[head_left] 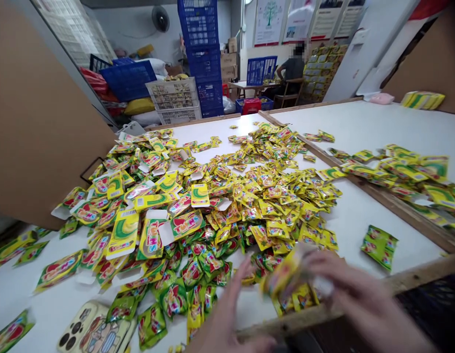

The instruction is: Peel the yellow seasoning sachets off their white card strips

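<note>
The right hand (350, 279) is gripping a blurred yellow pack (284, 277), the left hand (223, 316) is hovering empty, and a white crate (170, 83) behind is holding packets (181, 77).

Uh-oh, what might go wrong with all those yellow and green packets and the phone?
The yellow pack in the right hand might drop over the wooden table edge, since it's held near it. The phone might get buried: a green packet already overlaps its corner.

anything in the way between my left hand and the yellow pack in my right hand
Nothing visible: only open space separates your left hand from the blurred yellow pack in your right hand.
</note>
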`<state>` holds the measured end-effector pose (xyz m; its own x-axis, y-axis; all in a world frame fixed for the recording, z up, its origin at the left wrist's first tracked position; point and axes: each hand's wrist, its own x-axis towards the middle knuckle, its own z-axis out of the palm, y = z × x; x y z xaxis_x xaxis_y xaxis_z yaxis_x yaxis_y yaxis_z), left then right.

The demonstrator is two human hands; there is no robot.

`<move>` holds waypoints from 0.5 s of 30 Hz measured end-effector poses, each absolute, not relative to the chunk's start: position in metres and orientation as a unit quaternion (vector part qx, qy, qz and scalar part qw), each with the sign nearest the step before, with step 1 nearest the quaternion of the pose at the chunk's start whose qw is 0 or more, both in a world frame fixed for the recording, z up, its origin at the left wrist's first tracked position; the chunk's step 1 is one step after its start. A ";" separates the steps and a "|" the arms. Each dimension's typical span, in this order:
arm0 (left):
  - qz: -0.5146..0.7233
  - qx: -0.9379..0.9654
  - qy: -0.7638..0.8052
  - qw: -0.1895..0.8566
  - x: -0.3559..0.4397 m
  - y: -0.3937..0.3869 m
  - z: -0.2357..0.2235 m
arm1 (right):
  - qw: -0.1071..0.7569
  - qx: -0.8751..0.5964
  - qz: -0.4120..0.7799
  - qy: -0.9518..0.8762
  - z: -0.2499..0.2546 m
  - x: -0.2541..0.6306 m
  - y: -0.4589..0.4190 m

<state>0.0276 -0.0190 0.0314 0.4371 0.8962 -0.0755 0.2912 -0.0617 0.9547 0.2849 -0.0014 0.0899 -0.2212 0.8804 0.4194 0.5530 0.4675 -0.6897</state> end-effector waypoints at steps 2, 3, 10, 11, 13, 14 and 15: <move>0.272 0.746 0.525 0.306 0.014 -0.007 0.031 | 0.426 -0.609 -0.025 -0.668 0.098 0.327 0.024; 0.251 0.766 0.555 0.204 0.008 -0.001 0.027 | 0.381 -0.651 -0.115 -0.647 0.101 0.343 0.036; 0.147 0.798 0.581 0.060 -0.009 0.021 0.006 | 0.229 -0.420 -0.001 -0.878 0.047 0.258 0.034; 0.151 0.796 0.581 0.081 -0.011 0.021 0.008 | 0.186 -0.408 0.014 -0.894 0.032 0.237 0.026; 0.164 0.790 0.577 0.129 -0.018 0.022 0.014 | 0.139 -0.391 0.004 -0.910 0.006 0.207 0.017; 0.175 0.786 0.573 0.154 -0.022 0.022 0.016 | 0.132 -0.382 0.001 -0.915 -0.003 0.200 0.014; 0.188 0.781 0.568 0.179 -0.026 0.023 0.018 | 0.133 -0.373 0.009 -0.918 -0.008 0.198 0.014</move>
